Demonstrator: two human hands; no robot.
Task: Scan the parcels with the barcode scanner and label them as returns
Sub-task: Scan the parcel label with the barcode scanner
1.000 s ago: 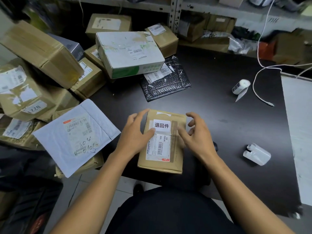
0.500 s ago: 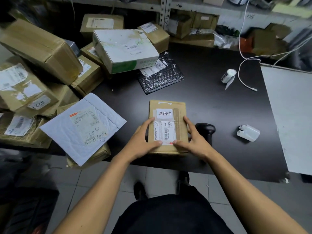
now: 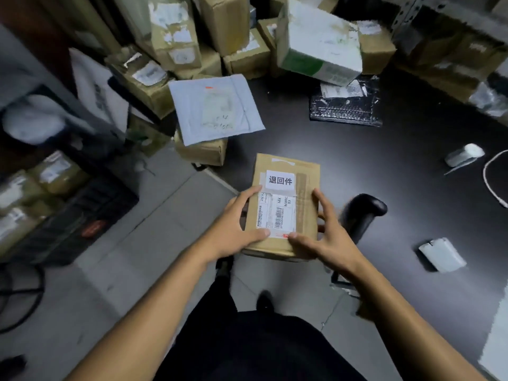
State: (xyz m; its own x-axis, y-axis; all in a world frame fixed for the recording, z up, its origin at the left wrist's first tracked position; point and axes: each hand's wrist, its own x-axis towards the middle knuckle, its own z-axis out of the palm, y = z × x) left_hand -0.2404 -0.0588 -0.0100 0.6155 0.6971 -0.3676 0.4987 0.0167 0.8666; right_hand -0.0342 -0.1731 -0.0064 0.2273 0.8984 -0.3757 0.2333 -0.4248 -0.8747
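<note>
A small brown cardboard parcel (image 3: 305, 193) with a shipping label and a white returns sticker (image 3: 279, 180) sits at the near edge of the dark table (image 3: 412, 166), partly over the floor. My left hand (image 3: 236, 229) grips its left side, thumb across the label's lower edge. My right hand (image 3: 327, 237) holds the right side, thumb on the lower right corner of the label. The black barcode scanner (image 3: 362, 213) stands just right of the parcel, behind my right hand. A roll of labels (image 3: 464, 154) lies far right.
A pile of cardboard parcels (image 3: 176, 42), a white-green box (image 3: 319, 42), a grey padded mailer (image 3: 214, 108) and a black bubble mailer (image 3: 346, 108) crowd the back and left. A white block (image 3: 442, 254) and a white cable (image 3: 492, 182) lie right. Boxes sit on the floor at left.
The view has swung left and down, showing more floor. Both hands have drawn the parcel toward the table's near edge and now hold its sides.
</note>
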